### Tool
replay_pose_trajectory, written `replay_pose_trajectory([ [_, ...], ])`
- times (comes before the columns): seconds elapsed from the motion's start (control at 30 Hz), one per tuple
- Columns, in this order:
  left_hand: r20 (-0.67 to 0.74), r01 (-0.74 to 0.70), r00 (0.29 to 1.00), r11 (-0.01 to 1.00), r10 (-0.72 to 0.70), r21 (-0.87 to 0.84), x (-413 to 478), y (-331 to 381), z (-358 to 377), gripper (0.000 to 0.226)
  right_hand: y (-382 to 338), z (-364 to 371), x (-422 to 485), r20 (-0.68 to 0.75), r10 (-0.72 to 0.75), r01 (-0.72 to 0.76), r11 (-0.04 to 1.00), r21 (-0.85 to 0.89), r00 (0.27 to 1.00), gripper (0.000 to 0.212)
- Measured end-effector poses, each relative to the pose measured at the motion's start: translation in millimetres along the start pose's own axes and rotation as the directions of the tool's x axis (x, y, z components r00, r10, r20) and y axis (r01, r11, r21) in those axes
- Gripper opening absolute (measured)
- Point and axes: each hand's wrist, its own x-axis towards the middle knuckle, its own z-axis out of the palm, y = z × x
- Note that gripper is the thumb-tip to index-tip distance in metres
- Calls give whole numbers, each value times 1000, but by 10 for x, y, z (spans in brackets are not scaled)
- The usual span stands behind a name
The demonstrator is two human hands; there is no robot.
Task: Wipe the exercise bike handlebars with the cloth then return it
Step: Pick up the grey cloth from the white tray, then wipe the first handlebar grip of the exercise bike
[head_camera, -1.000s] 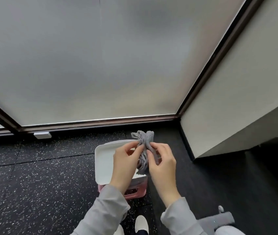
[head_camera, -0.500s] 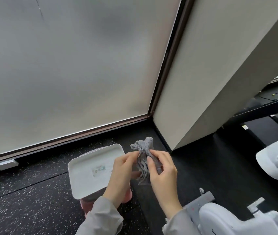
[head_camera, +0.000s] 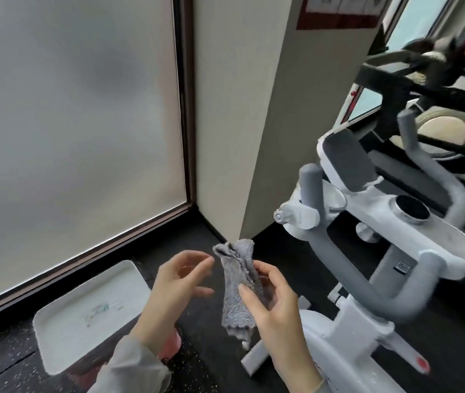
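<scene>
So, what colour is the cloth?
The cloth is plain grey, shown best in the head view.

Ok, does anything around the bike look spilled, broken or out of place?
Nothing stands out. The fluffy grey cloth is bunched in the right hand, the left hand open beside it. The white exercise bike with grey handlebars stands upright, and the white rectangular tray shows no spill.

The fuzzy grey cloth [head_camera: 238, 290] matched the grey foam handlebars [head_camera: 413, 296] on the white exercise bike [head_camera: 367, 330]. A white rectangular tray [head_camera: 64, 338] sat on black, white-speckled rubber floor [head_camera: 1, 364].
</scene>
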Motion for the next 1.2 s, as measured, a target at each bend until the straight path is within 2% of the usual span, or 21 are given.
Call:
replay_pose_trajectory([
  [0.03, 22, 23, 1000, 1000, -22, -11, -1, 23, 168, 13, -23, -161, -47, 3, -18, 18, 1000, 3, 1000, 30],
  [0.1, 183, 110, 980, 983, -82, -145, -20, 69, 508, 29, -66, -459, -130, 22, -61, 61, 998, -9, 998, 30],
  [0.17, 334, 162, 941, 948, -64, -274, -86, 151, 791, 28, -90, -714, -202, 38, -97, 98, 995, -28, 995, 31],
  [0.27, 377, 130, 926, 936, 3, -327, -166, 220, 1090, 23, -90, -1011, -284, 54, -152, 156, 985, -73, 987, 35],
  [0.37, 371, 102, 927, 924, 46, -369, -214, 287, 1274, 23, -104, -1180, -306, 66, -187, 188, 982, -19, 980, 38],
  [0.5, 327, 1, 940, 960, 94, -280, -232, 425, 1400, 34, -157, -1184, -219, 9, -215, 213, 972, 100, 977, 41],
  [0.6, 213, -153, 960, 977, 183, -147, -146, 521, 1448, 28, -231, -1158, -76, -125, -242, 255, 962, 96, 962, 23],
  [0.67, 11, -329, 944, 944, 329, 27, -13, 560, 1428, 14, -284, -1234, 63, -228, -233, 260, 961, 96, 945, 17],
  [0.73, -132, -426, 876, 872, 464, 240, 153, 591, 1384, 14, -364, -1349, 241, -320, -231, 269, 960, 80, 919, 17],
  [0.77, -141, -440, 856, 843, 498, 308, 229, 592, 1376, 21, -414, -1399, 340, -355, -247, 283, 958, 51, 902, 19],
  [0.83, -94, -442, 858, 820, 504, 362, 358, 580, 1398, 37, -530, -1437, 571, -384, -308, 316, 948, -44, 870, 25],
  [0.93, 13, -468, 867, 803, 499, 369, 463, 545, 1450, 44, -665, -1336, 932, -345, -365, 340, 931, -132, 865, 28],
  [1.03, 62, -505, 855, 798, 515, 330, 500, 516, 1450, 48, -796, -1165, 1221, -294, -413, 366, 908, -204, 862, 28],
  [1.1, 67, -518, 848, 794, 526, 318, 513, 522, 1431, 53, -858, -1101, 1333, -197, -462, 407, 874, -264, 865, 28],
  [1.2, 92, -529, 843, 787, 530, 318, 519, 523, 1413, 55, -870, -1104, 1394, -12, -448, 435, 875, -210, 894, 27],
])
